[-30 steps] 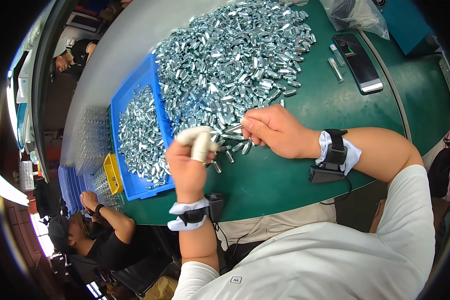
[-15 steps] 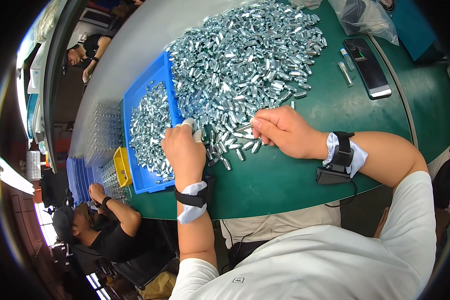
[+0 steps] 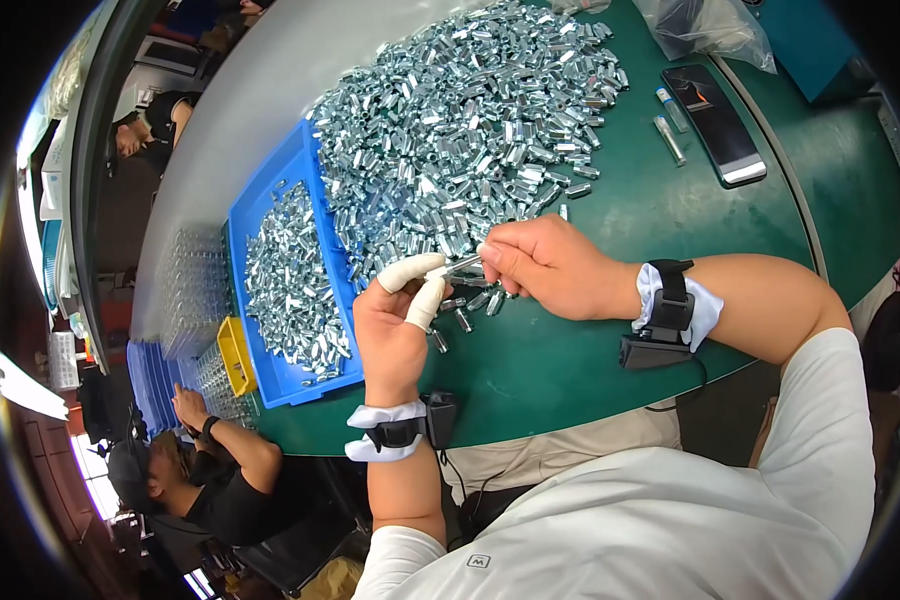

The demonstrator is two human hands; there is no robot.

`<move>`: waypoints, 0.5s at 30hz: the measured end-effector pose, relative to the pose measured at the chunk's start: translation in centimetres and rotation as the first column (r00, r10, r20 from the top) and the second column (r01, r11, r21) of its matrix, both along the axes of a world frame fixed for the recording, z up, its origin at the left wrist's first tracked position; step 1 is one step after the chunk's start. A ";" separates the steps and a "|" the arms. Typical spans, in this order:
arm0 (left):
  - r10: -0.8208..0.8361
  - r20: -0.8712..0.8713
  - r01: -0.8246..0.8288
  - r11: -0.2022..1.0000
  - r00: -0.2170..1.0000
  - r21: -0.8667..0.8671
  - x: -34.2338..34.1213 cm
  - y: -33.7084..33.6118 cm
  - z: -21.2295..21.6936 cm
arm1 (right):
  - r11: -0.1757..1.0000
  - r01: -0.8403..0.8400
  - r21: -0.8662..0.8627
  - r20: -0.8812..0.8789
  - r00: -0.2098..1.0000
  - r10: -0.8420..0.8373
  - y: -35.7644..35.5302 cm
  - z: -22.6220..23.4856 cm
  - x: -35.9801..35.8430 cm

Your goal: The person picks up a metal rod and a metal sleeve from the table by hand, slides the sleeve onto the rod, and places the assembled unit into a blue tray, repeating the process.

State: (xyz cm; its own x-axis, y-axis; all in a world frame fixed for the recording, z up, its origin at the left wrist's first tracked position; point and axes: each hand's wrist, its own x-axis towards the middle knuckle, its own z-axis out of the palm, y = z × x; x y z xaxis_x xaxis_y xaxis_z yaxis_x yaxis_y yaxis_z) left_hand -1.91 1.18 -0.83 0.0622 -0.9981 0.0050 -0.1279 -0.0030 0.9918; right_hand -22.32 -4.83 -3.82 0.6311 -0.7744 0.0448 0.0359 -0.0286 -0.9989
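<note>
My left hand (image 3: 390, 335), with white covers on its thumb and forefinger, pinches at the tip of a slim metal rod (image 3: 463, 264). Whatever sits between those fingertips is mostly hidden. My right hand (image 3: 550, 265) grips the rod's other end between thumb and bent fingers. Just beyond both hands spreads a large heap of shiny hexagonal metal sleeves (image 3: 470, 130), a few of them lying loose below the rod. To the left stands a blue tray (image 3: 322, 205), its floor covered with many similar small metal pieces (image 3: 292, 270).
Right of the heap lie a black phone (image 3: 715, 125) and two small tubes (image 3: 670, 140) on the green table (image 3: 620, 200). A clear plastic bag (image 3: 710, 30) is at the far right. A yellow bin (image 3: 236, 355) adjoins the tray. A co-worker (image 3: 210, 460) sits at left.
My left hand has come away from the tray's edge, moving right to meet the rod's tip. My right hand still holds the rod. The view has shifted slightly.
</note>
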 end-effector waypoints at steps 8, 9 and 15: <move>0.002 -0.045 0.000 0.999 0.999 0.038 -0.2 0.3 -1.0 | 0.999 -0.017 -0.052 -0.033 0.999 0.015 0.1 0.0 0.0; -0.034 -0.028 0.035 0.999 0.999 0.037 -0.3 0.3 -1.0 | 0.996 -0.030 -0.086 -0.037 0.999 0.027 0.1 0.1 0.0; -0.035 -0.030 0.036 0.999 0.999 0.022 -0.5 0.4 -0.7 | 0.991 -0.044 -0.126 0.003 0.999 0.044 0.1 0.0 0.1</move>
